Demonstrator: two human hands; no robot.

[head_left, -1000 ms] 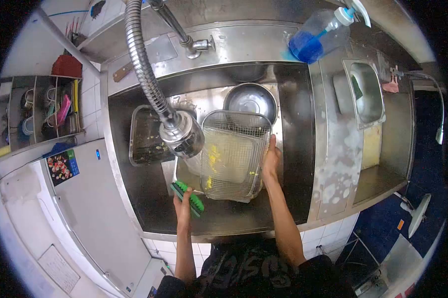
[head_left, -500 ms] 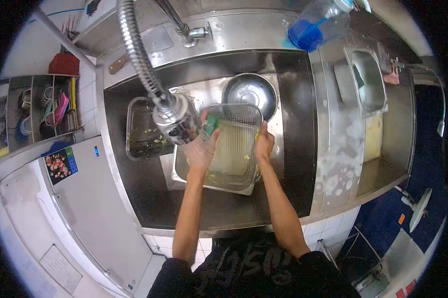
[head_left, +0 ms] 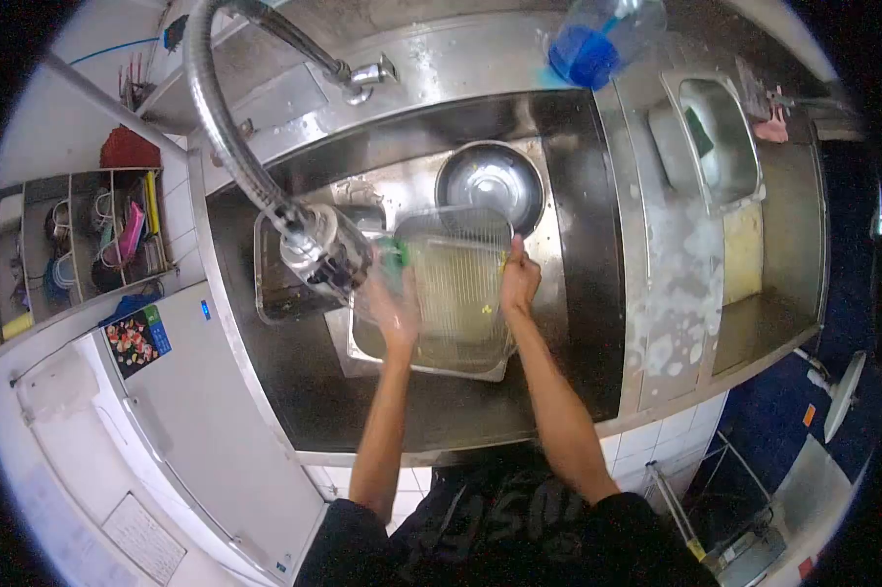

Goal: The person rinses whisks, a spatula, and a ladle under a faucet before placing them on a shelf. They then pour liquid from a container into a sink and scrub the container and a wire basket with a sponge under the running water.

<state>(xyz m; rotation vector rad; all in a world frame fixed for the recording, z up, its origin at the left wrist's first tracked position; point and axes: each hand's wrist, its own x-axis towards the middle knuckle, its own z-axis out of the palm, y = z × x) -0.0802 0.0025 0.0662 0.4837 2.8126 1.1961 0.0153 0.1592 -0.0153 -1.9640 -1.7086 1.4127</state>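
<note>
Over the sink, my right hand (head_left: 521,282) grips the right rim of a clear, ribbed plastic container (head_left: 460,293), thumb up along its edge. My left hand (head_left: 394,311), blurred by motion, is at the container's left side, its fingers closed on a green scouring pad (head_left: 394,254). Small yellowish scraps cling to the container. Under it a shallow metal pan (head_left: 470,372) shows its front edge. The faucet's spray head (head_left: 323,249) hangs right above my left hand and hides part of the fingers.
Behind the container sits a round metal bowl (head_left: 490,188). Another clear tray (head_left: 265,293) lies to the left, partly behind the spray head. On the back ledge stands a bottle of blue liquid (head_left: 585,57). Suds cover the right counter (head_left: 671,323), beside a small metal basin (head_left: 729,147).
My left hand and the scouring pad have shifted slightly left and down along the container's side. The right hand keeps its grip on the rim. The whole view has turned a little.
</note>
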